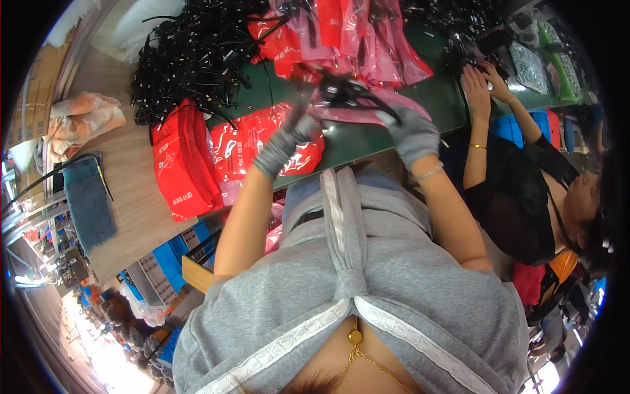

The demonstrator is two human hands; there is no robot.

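A coiled black cable [342, 90], smeared by motion, is above the green table between my hands. My right hand [416, 136], in a grey glove, is closed at the end of the cable's black strand, beside a pink plastic bag [410, 103] that lies under and around it. My left hand [289, 143], also gloved, is near the cable's left side; its fingers are blurred, so their grip is unclear. Below and left of it lie flat red plastic bags [239, 141]. A thicker stack of red bags [184, 167] stands at the table's left edge.
A large heap of black cables [190, 62] sits at the back left, and pink and red filled bags [354, 36] pile up at the back. At right, a co-worker's hands [478, 88] are over more black cables. A folded blue cloth [90, 197] lies on the wooden board.
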